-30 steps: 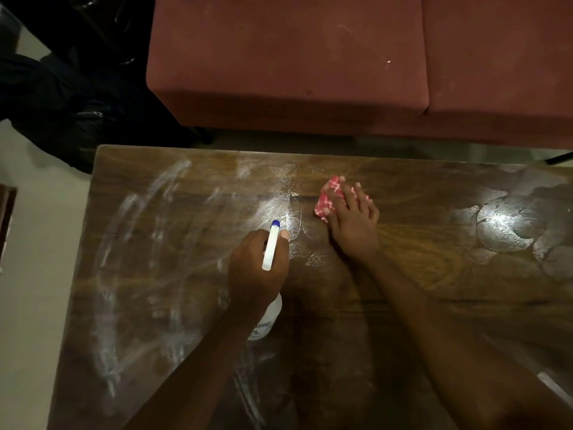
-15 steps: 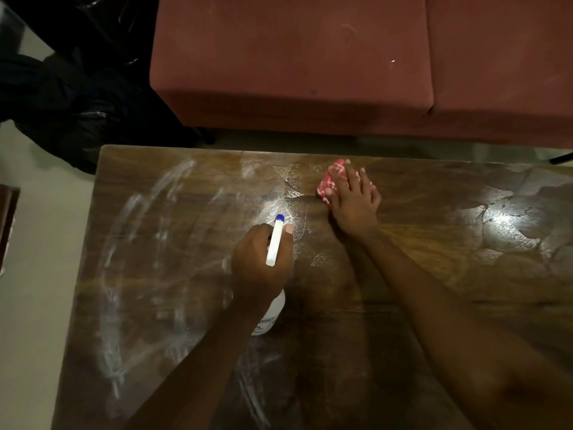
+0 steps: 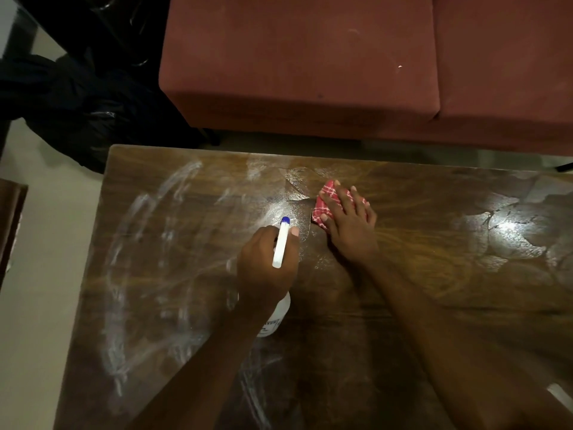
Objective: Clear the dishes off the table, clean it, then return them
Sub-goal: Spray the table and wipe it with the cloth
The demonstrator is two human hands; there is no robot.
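Streaked white at frame left, the dark wooden table (image 3: pixel 434 305) lies below a red sofa (image 3: pixel 294 57). Our right hand (image 3: pixel 350 226) presses flat fingers on the red-checked cloth (image 3: pixel 325 201) at centre; our left hand (image 3: pixel 263 268) grips the white spray bottle (image 3: pixel 281 243). We should wipe in overlapping strokes toward the streaks; no dishes show.

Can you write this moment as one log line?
step: wiping; left hand: holds spray bottle; right hand: presses cloth on table
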